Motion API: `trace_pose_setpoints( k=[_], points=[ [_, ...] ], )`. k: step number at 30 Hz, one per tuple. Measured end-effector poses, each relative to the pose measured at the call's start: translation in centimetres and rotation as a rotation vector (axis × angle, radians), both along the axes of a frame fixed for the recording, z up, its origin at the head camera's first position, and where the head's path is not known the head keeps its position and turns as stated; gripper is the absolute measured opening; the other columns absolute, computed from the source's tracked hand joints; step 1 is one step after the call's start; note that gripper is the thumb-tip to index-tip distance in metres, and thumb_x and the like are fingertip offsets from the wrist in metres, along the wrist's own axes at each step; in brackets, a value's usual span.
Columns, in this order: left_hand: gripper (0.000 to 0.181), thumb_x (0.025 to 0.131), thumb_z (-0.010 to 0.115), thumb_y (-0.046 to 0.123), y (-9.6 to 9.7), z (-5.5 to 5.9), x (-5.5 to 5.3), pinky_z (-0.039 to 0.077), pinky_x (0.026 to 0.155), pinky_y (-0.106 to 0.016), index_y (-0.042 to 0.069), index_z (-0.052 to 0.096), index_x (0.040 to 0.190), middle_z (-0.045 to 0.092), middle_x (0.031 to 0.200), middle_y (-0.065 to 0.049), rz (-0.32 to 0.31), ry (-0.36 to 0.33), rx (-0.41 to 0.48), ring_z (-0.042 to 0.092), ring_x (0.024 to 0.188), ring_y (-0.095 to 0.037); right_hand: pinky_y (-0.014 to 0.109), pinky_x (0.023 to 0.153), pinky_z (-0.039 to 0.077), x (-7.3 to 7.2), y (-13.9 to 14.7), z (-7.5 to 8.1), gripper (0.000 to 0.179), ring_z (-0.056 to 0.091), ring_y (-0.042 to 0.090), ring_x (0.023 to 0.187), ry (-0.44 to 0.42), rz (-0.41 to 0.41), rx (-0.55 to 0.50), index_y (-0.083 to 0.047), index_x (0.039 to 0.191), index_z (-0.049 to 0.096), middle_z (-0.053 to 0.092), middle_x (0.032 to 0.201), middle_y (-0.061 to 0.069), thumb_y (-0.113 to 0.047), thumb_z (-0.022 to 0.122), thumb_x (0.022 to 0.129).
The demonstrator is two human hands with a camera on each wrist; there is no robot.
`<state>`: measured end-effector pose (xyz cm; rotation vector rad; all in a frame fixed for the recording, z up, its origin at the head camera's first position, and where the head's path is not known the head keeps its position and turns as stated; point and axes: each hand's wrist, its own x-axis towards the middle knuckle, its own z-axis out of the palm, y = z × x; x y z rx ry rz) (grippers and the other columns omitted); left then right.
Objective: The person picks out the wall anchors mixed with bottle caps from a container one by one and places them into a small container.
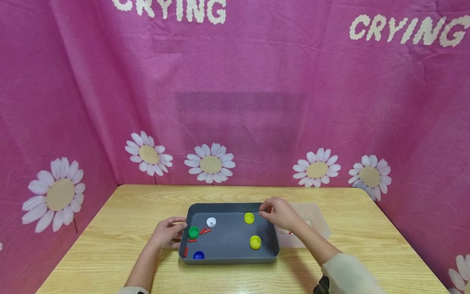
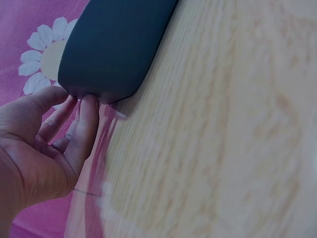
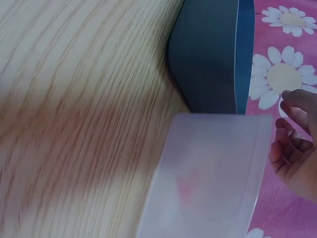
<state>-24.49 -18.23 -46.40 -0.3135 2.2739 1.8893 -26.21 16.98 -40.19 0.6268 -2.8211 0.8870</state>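
A grey rectangular tray (image 1: pixel 227 260) lies on the table. My left hand (image 1: pixel 167 233) grips its left end, with the thumb at the rim and fingers (image 2: pixel 88 119) against the outer wall. Inside stand a green cap (image 1: pixel 193 232), a white cap (image 1: pixel 211 222), a blue cap (image 1: pixel 198 255) and two yellow caps, one nearer the back (image 1: pixel 249 218) and one nearer the front (image 1: pixel 255 242). Several red sticks (image 1: pixel 192 241) lie around the green cap. Over the tray's back right corner, my right hand (image 1: pixel 280 214) pinches a small red stick, mostly hidden by the fingers.
A translucent plastic box (image 1: pixel 319 222) touches or nearly touches the tray's right end, partly under my right forearm. Something red shows blurrily through its wall. The wooden table (image 1: pixel 147 200) runs back to a pink cloth (image 1: pixel 242 81) with daisies, which also hangs at both sides.
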Motion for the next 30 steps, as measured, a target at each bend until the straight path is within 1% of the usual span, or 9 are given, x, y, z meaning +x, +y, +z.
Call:
trace_pose_setpoints(
  k=[4, 13, 20, 23, 28, 30],
  points=[
    [0.035, 0.090, 0.060, 0.018, 0.0, 0.1, 0.0, 0.057, 0.059, -0.035, 0.004, 0.057, 0.122, 0.061, 0.090, -0.008, 0.002, -0.001, 0.004, 0.064, 0.068, -0.015, 0.022, 0.058, 0.038, -0.2, -0.9, -0.1, 0.004, 0.044, 0.011, 0.068, -0.017, 0.002, -0.004, -0.011, 0.083, 0.070, 0.052, 0.073, -0.002, -0.015, 0.070, 0.082],
    [0.036, 0.090, 0.060, 0.019, -0.1, 0.1, 0.2, 0.056, 0.057, -0.034, 0.003, 0.057, 0.122, 0.063, 0.091, -0.008, 0.002, 0.002, 0.000, 0.064, 0.067, -0.015, 0.021, 0.056, 0.038, -0.2, -2.5, -0.4, 0.004, 0.044, 0.009, 0.066, 0.000, 0.028, -0.026, -0.013, 0.082, 0.069, 0.052, 0.073, -0.003, -0.017, 0.070, 0.082],
    [0.037, 0.090, 0.061, 0.019, -0.2, 0.0, 0.1, 0.056, 0.058, -0.034, 0.003, 0.057, 0.122, 0.062, 0.091, -0.007, -0.006, 0.009, 0.006, 0.063, 0.067, -0.015, 0.022, 0.057, 0.038, -0.4, -4.0, -1.1, 0.005, 0.045, 0.010, 0.067, -0.030, 0.054, -0.046, -0.012, 0.082, 0.069, 0.053, 0.077, -0.002, -0.016, 0.069, 0.083],
    [0.035, 0.090, 0.061, 0.019, -0.2, 0.0, 0.0, 0.056, 0.058, -0.034, 0.004, 0.058, 0.121, 0.062, 0.090, -0.007, 0.003, 0.009, 0.004, 0.063, 0.067, -0.015, 0.022, 0.057, 0.039, -0.3, -4.7, -1.4, 0.004, 0.046, 0.010, 0.068, -0.038, 0.065, -0.053, -0.012, 0.084, 0.070, 0.055, 0.079, 0.000, -0.016, 0.069, 0.084],
    [0.035, 0.090, 0.060, 0.019, -0.1, 0.0, 0.0, 0.056, 0.059, -0.035, 0.004, 0.058, 0.121, 0.063, 0.091, -0.007, 0.000, 0.011, 0.003, 0.064, 0.068, -0.015, 0.022, 0.056, 0.039, -0.2, -5.9, -1.8, 0.005, 0.045, 0.010, 0.066, -0.026, 0.081, -0.031, -0.014, 0.086, 0.069, 0.056, 0.078, 0.001, -0.018, 0.069, 0.084],
    [0.035, 0.090, 0.060, 0.019, -0.1, 0.0, 0.1, 0.056, 0.059, -0.035, 0.004, 0.058, 0.122, 0.063, 0.091, -0.007, -0.003, 0.011, 0.004, 0.064, 0.068, -0.015, 0.021, 0.056, 0.038, -0.1, -6.4, -1.9, 0.005, 0.045, 0.009, 0.065, -0.038, 0.085, -0.028, -0.014, 0.086, 0.069, 0.055, 0.077, 0.000, -0.019, 0.068, 0.084]
  ],
)
